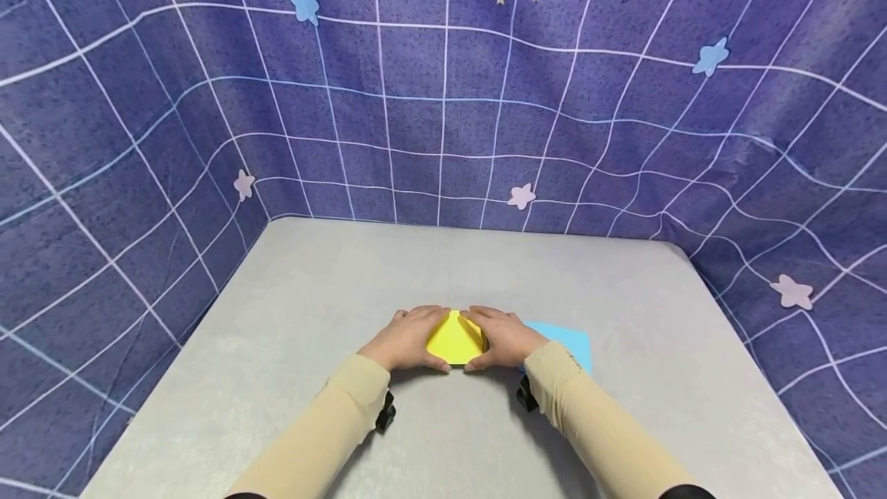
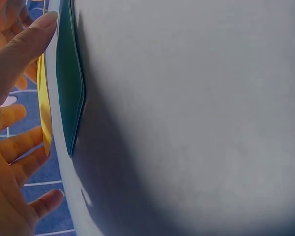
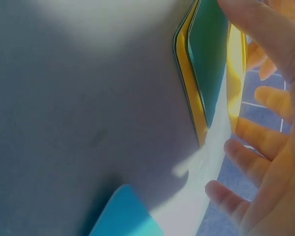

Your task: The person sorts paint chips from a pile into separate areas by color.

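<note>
A yellow angular sheet [image 1: 454, 339] lies between my two hands near the middle of the table, over several teal and yellow sheets. My left hand [image 1: 413, 339] holds its left side, thumb at the near edge and fingers at the far edge. My right hand [image 1: 504, 339] holds the right side in the same way. In the left wrist view a teal sheet [image 2: 70, 83] shows beneath the yellow one. The right wrist view shows a teal sheet [image 3: 210, 59] with a yellow edge [image 3: 189, 93] below it. How the layers join is hidden.
A light blue sheet [image 1: 574, 342] lies on the grey table [image 1: 346, 268], partly behind my right wrist; its rounded corner [image 3: 125, 211] shows in the right wrist view. Purple-blue cloth [image 1: 416, 122] with grid lines and stars surrounds the table's back and sides.
</note>
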The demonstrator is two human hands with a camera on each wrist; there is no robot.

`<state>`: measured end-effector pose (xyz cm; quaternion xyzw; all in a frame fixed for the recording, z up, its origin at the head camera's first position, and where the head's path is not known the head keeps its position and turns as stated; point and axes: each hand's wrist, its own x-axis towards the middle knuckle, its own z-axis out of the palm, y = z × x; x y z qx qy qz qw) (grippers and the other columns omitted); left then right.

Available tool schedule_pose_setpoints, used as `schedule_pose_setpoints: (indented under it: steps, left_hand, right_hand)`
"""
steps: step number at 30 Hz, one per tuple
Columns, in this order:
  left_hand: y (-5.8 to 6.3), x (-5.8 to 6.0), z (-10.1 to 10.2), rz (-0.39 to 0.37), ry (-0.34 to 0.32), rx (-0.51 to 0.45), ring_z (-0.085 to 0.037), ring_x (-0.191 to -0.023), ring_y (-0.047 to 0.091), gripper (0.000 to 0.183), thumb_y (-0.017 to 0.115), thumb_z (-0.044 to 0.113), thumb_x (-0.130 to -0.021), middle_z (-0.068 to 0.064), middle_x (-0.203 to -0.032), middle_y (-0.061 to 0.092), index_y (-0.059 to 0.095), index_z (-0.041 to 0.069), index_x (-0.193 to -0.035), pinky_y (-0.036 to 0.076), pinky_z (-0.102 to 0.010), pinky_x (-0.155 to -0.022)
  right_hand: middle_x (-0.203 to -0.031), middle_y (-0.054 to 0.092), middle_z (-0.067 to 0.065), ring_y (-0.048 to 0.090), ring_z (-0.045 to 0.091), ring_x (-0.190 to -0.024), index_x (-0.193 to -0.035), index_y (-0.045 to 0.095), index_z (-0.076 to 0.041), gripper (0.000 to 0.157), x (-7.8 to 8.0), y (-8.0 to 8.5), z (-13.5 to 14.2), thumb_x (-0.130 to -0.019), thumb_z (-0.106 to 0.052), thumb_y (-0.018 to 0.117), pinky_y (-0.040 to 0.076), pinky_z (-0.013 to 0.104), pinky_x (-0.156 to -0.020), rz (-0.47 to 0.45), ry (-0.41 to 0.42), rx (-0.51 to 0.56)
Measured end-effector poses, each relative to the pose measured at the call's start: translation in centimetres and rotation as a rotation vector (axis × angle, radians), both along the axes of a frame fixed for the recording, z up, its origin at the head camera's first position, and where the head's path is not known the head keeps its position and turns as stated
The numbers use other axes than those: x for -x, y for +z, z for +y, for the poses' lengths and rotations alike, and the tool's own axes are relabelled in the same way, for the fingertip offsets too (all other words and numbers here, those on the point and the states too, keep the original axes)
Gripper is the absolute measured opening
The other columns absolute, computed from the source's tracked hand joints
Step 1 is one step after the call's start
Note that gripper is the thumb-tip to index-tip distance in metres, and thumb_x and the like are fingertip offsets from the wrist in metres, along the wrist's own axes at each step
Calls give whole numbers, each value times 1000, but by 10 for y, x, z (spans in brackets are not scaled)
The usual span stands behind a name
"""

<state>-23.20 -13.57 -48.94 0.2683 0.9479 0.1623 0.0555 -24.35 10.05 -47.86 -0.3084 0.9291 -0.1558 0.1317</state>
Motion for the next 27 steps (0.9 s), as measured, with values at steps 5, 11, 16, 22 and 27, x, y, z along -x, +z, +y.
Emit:
schedule_pose_setpoints:
  steps: [5,11,16,22,27]
  left_hand:
    - [3,-2,-5,-3,6,-4,-32,-143,44,104,90,55,-74,-14,-154,49,46,7,-155,35,-58,-110]
    - [2,-6,-12,0,13,-9,-32,-142,44,103,90,55,-74,-14,-154,50,46,6,-154,35,-58,-109]
    - [-1,-7,-20,3,24,-5,-31,-142,45,104,90,56,-73,-14,-154,50,47,6,-154,36,-57,-108]
    - [-1,-6,-28,11,30,-1,-30,-141,45,106,90,57,-73,-13,-154,50,46,6,-154,37,-56,-107]
    - [-3,-8,-35,-1,44,2,-30,-142,44,106,90,57,-72,-11,-155,49,46,7,-155,37,-56,-107]
  right_hand:
    - [-160,40,18,40,35,-146,-159,41,-11,96,-1,0,-6,-83,-48,87,34,58,-114,3,5,4]
    - [-160,40,16,40,34,-145,-159,42,-13,97,-3,0,-12,-82,-50,86,34,57,-114,11,10,2]
    - [-160,40,17,40,35,-145,-159,41,-13,96,-3,-1,-19,-83,-51,85,34,57,-115,10,22,3]
    - [-160,41,16,41,33,-145,-160,40,-13,97,1,-4,-27,-83,-53,84,35,56,-114,49,40,-7]
    - [-160,41,17,40,34,-146,-160,40,-12,97,1,-5,-33,-84,-53,84,35,59,-113,63,68,-2]
